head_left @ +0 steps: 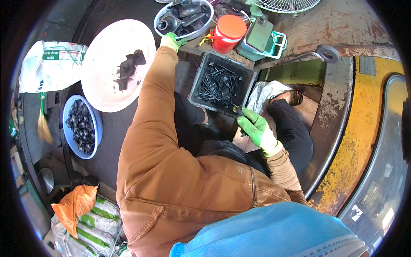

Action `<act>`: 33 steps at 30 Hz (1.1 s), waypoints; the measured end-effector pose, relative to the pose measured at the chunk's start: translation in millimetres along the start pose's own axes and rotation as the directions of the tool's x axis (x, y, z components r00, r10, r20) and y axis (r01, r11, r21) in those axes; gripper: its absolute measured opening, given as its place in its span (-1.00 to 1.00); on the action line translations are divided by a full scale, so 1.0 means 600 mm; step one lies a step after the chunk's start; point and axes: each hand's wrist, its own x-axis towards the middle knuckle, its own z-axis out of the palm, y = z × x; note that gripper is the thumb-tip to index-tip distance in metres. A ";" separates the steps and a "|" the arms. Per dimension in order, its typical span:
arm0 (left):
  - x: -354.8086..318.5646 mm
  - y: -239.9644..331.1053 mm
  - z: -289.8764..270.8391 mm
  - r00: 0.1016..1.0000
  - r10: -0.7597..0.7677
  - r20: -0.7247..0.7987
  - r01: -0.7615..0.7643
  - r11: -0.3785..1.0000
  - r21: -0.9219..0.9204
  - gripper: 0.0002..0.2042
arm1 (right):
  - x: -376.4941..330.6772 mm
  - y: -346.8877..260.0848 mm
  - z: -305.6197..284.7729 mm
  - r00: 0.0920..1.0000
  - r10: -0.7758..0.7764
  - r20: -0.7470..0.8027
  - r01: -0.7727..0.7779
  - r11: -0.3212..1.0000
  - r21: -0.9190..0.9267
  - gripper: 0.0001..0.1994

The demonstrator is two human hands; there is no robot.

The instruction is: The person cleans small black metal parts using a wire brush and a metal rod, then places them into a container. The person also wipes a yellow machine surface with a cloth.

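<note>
My left hand (173, 42), in a pale green glove, reaches far forward to the near rim of a light-blue basin (209, 20). Its fingers look spread against the rim, and nothing shows in them. Inside the basin lie several black moulded parts (188, 9). My right hand (259, 130), gloved too, is closed in front of my body on a small dark object with a pale tip, whose kind I cannot make out. Just beyond that hand stands a grey bin (198, 97) holding many thin black strips (218, 81).
A large pink basin (96, 64) holds a few black pieces. Left of it stand a blue basin (99, 132) of small black parts and a white sack (51, 73). A red lidded jug (227, 36), a phone (259, 34) on a teal basket (248, 52) and a fan (287, 4) are ahead.
</note>
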 end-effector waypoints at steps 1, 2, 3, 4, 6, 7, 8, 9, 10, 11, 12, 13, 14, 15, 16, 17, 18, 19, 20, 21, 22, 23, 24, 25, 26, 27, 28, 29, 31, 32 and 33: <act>-0.010 0.014 -0.021 1.000 -0.007 -0.024 0.006 1.000 -0.017 -0.50 | 0.000 -0.001 -0.001 1.000 -0.004 0.014 0.003 1.000 0.027 -0.61; -0.020 0.022 -0.038 0.999 -0.010 -0.046 0.009 1.000 -0.014 -0.51 | -0.001 -0.002 -0.002 1.000 -0.007 0.009 0.006 0.999 0.042 -0.60; -0.027 0.027 -0.053 0.996 0.012 -0.084 -0.014 1.000 -0.021 -0.51 | -0.001 -0.004 -0.002 1.000 -0.010 0.004 0.010 0.998 0.059 -0.60; -0.029 0.029 -0.065 0.993 0.011 -0.120 -0.012 1.000 -0.012 -0.52 | -0.003 -0.006 -0.003 1.000 -0.021 0.001 0.021 0.998 0.053 -0.60; -0.029 0.027 -0.083 0.983 0.033 -0.183 -0.034 0.999 -0.004 -0.52 | -0.005 -0.007 -0.003 0.998 -0.056 0.008 0.056 0.998 0.037 -0.58; -0.026 0.024 -0.093 0.993 0.022 -0.115 -0.022 1.000 0.001 -0.58 | -0.007 -0.006 -0.004 0.997 -0.063 0.034 0.061 0.996 0.064 -0.56; -0.026 0.024 -0.099 0.980 -0.176 -0.095 0.087 0.804 -0.588 -0.62 | -0.008 -0.004 -0.003 0.999 -0.030 0.026 0.028 0.997 0.074 -0.54; -0.027 0.022 -0.111 0.939 -0.341 0.039 0.150 0.305 -0.940 -0.66 | -0.009 -0.002 -0.005 0.999 -0.029 0.026 0.027 0.996 0.082 -0.52; -0.034 0.022 -0.120 0.887 -0.391 0.246 0.127 -0.307 -0.943 -0.69 | -0.011 0.000 -0.005 0.998 -0.039 0.039 0.034 0.993 0.117 -0.50; -0.050 0.016 -0.133 0.911 -0.368 0.185 0.086 -0.268 -0.959 -0.73 | -0.012 0.002 -0.009 0.996 -0.074 0.048 0.068 0.991 0.113 -0.49; -0.065 0.018 -0.144 0.851 -0.452 0.268 0.087 -0.382 -0.920 -0.74 | -0.013 0.005 -0.009 0.999 -0.037 -0.022 0.039 0.993 0.107 -0.51; -0.097 0.001 -0.165 0.937 -0.326 -0.122 -0.084 0.128 -0.988 -0.71 | -0.014 0.006 -0.014 0.995 -0.099 -0.025 0.100 0.995 0.008 -0.51; -0.138 -0.007 -0.174 0.961 -0.096 -0.259 -0.123 0.690 -0.713 -0.66 | -0.015 0.006 -0.018 0.992 -0.111 -0.055 0.109 0.994 -0.026 -0.51; -0.182 -0.017 -0.186 0.917 0.132 -0.377 -0.196 0.971 -0.134 -0.60 | -0.016 0.005 -0.023 0.988 -0.146 -0.059 0.149 0.988 0.042 -0.50; -0.220 -0.019 -0.193 0.884 0.208 -0.419 -0.256 0.965 -0.061 -0.63 | -0.018 0.002 -0.029 0.984 -0.161 -0.069 0.167 0.982 0.091 -0.49; -0.256 -0.021 -0.201 0.929 0.153 -0.338 -0.212 0.966 -0.146 -0.64 | -0.020 -0.001 -0.032 0.971 -0.205 -0.126 0.219 0.969 0.113 -0.47; -0.288 -0.019 -0.205 0.922 0.181 -0.343 -0.253 0.950 -0.180 -0.65 | -0.026 -0.004 -0.041 0.956 -0.244 -0.165 0.260 0.962 0.082 -0.47; -0.305 -0.006 -0.202 0.991 -0.114 -0.075 0.014 0.633 -0.774 -0.75 | -0.031 -0.007 -0.046 0.947 -0.236 -0.216 0.264 0.958 0.112 -0.49; -0.320 0.005 -0.198 0.886 -0.407 0.223 0.154 -0.196 -0.969 -0.84 | -0.037 -0.009 -0.053 0.937 -0.227 -0.266 0.270 0.952 0.141 -0.51; -0.342 0.013 -0.191 0.880 -0.403 0.251 0.183 -0.200 -0.962 -0.86 | -0.044 -0.011 -0.060 0.929 -0.243 -0.279 0.304 0.931 0.202 -0.53; -0.367 0.018 -0.178 0.875 -0.402 0.270 0.211 -0.187 -0.959 -0.87 | -0.053 -0.011 -0.068 0.911 -0.284 -0.298 0.367 0.889 0.273 -0.56; -0.391 0.022 -0.161 0.882 -0.386 0.270 0.226 -0.156 -0.961 -0.84 | -0.059 -0.009 -0.069 0.889 -0.210 -0.408 0.345 0.892 0.293 -0.61; -0.414 0.028 -0.138 0.889 -0.365 0.275 0.219 -0.188 -0.957 -0.82 | -0.069 -0.006 -0.076 0.890 -0.257 -0.377 0.403 0.830 0.385 -0.63; -0.431 0.030 -0.117 0.935 -0.275 0.222 0.205 -0.091 -0.975 -0.81 | -0.077 -0.001 -0.079 0.883 -0.225 -0.412 0.407 0.806 0.431 -0.64; -0.452 0.030 -0.095 0.969 -0.174 0.176 0.179 0.002 -0.984 -0.81 | -0.084 0.004 -0.084 0.876 -0.200 -0.439 0.415 0.776 0.475 -0.65; -0.469 0.029 -0.074 0.988 -0.066 0.138 0.143 0.090 -0.986 -0.80 | -0.088 0.008 -0.089 0.865 -0.219 -0.451 0.449 0.737 0.505 -0.64; -0.472 0.034 -0.056 0.972 -0.072 0.224 0.233 0.135 -0.963 -0.80 | -0.090 0.013 -0.091 0.858 -0.209 -0.469 0.464 0.706 0.535 -0.59; -0.479 0.038 -0.039 0.952 0.003 0.305 0.304 0.034 -0.952 -0.80 | -0.091 0.015 -0.097 0.860 -0.219 -0.461 0.477 0.668 0.571 -0.57; -0.485 0.053 -0.012 0.973 0.114 0.201 0.114 0.521 -0.846 -0.73 | -0.093 0.018 -0.105 0.871 -0.242 -0.427 0.476 0.629 0.614 -0.62; -0.492 0.060 -0.003 0.915 0.403 0.018 -0.364 0.844 -0.394 -0.66 | -0.094 0.018 -0.109 0.876 -0.250 -0.412 0.471 0.627 0.621 -0.69; -0.486 0.074 0.004 0.900 0.436 0.008 -0.413 0.858 -0.304 -0.61 | -0.096 0.016 -0.110 0.882 -0.258 -0.395 0.464 0.625 0.627 -0.75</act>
